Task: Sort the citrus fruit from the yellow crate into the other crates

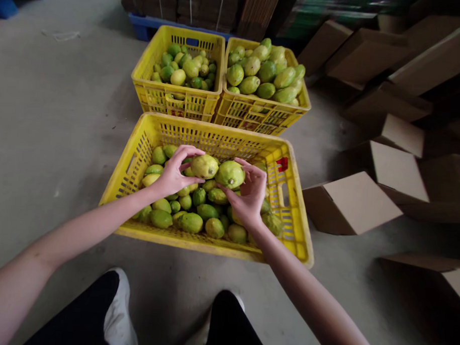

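Observation:
My left hand point(179, 170) grips a yellow-green lemon point(204, 166) between thumb and fingers. Right beside it, a greener lemon point(230, 174) is held in my right hand point(252, 191), its stem end turned toward me. Both fruits are raised over the near yellow crate point(212, 246), side by side and almost touching. Beneath them, several green and yellow lemons point(190, 222) lie loose across the crate's bottom. My hands hide part of the fruit in the middle and on the right.
Behind the near crate stand two more yellow crates, the left one point(142, 84) holding smaller fruit and the right one point(262, 110) heaped with larger fruit. Cardboard boxes point(361, 202) spread along the right. Stacked flat cardboard point(205, 10) rests on a blue pallet point(142, 28). My shoes point(121, 314) are close to the near crate.

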Tool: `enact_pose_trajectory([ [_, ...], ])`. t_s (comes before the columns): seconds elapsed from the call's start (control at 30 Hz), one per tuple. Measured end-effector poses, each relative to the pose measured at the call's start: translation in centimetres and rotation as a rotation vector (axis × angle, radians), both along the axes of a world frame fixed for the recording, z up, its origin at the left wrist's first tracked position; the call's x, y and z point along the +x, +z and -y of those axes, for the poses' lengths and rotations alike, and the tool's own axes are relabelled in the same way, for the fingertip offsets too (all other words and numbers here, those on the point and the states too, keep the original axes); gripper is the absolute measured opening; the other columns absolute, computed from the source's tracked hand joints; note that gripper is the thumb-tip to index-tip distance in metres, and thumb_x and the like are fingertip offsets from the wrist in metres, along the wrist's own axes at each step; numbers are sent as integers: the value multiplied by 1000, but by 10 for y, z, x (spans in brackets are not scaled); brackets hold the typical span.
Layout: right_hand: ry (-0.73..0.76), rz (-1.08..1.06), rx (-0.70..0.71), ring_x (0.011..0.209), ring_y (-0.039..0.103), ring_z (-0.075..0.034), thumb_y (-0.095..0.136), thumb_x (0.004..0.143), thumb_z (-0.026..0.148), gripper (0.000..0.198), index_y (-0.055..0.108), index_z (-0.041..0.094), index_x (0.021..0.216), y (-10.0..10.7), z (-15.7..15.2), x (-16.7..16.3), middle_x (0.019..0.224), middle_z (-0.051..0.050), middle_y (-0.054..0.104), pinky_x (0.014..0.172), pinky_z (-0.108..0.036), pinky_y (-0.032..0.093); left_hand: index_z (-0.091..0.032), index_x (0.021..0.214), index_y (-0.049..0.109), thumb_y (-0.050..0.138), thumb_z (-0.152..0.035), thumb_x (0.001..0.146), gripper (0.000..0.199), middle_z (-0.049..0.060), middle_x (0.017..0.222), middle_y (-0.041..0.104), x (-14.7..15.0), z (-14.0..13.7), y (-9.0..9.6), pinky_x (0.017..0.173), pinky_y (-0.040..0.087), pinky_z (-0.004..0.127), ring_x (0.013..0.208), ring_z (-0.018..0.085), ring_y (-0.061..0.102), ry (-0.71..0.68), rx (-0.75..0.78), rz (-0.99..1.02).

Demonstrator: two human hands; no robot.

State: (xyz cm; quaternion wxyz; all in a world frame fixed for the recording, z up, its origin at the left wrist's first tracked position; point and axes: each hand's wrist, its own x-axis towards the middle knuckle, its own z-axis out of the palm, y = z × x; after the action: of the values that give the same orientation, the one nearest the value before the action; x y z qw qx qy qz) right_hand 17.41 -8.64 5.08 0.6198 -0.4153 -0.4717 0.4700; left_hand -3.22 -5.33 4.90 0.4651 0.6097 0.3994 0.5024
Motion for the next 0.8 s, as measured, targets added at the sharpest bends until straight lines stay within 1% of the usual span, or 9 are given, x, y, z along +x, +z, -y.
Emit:
enact_pose_trajectory([
  [0.1,-9,68,34,127,57,-24,88,57,4,62,58,36,101,3,0,2,126,1,65,103,-41,53,-24,109,67,93,-31,60,56,6,123,55,-1,0,4,99,51,34,119,24,56,0,-31,24],
  [0.2,91,42,-100,104,66,-22,90,61,18,52,60,34,101,9,-1,5,106,2,70,90,-36,58,-23,108,65,96,-30,52,64,6,116,62,-2,0,11,95,52,36,110,25,61,-47,-172,115],
  [0.23,138,-11,-184,97,67,-22,88,65,26,45,61,33,101,10,-1,5,99,3,71,84,-36,59,-23,109,65,94,-33,53,64,6,114,64,-2,1,13,94,52,36,108,26,62,-67,-241,175],
  [0.3,209,-193,-370,86,68,-23,80,73,41,32,63,30,98,14,-3,3,89,1,71,72,-35,60,-22,113,65,86,-44,62,59,7,110,69,-2,2,19,91,53,38,105,27,64,-95,-386,334],
  [0.4,272,-514,-543,74,67,-23,71,76,53,33,66,26,95,20,-5,-4,85,-3,73,61,-36,59,-17,114,67,64,-57,77,55,10,99,73,1,2,25,80,57,39,94,27,68,-125,-584,543],
  [0.47,280,-660,-556,72,67,-22,70,77,53,34,67,25,95,23,-10,-8,90,-4,75,64,-37,61,-16,114,68,58,-57,80,54,10,95,74,5,-3,27,76,58,38,87,26,70,-122,-680,632],
  [0.57,214,-762,-549,81,71,-24,74,75,46,29,68,26,95,26,-24,-14,93,-4,77,74,-41,64,-19,109,68,59,-50,82,42,8,99,75,18,-18,28,81,60,37,93,24,72,-16,-749,723],
  [0.7,175,-756,-515,86,72,-24,76,73,43,30,67,27,96,22,-49,-19,96,-1,78,77,-40,65,-22,100,67,52,-39,86,27,4,99,76,41,-35,26,88,59,32,107,21,70,129,-785,879],
  [0.8,183,-713,-465,84,73,-21,78,70,45,33,66,28,96,14,-62,-21,94,1,77,78,-38,65,-22,98,67,37,-32,94,32,2,92,75,49,-40,19,90,58,28,109,17,70,176,-858,992],
])
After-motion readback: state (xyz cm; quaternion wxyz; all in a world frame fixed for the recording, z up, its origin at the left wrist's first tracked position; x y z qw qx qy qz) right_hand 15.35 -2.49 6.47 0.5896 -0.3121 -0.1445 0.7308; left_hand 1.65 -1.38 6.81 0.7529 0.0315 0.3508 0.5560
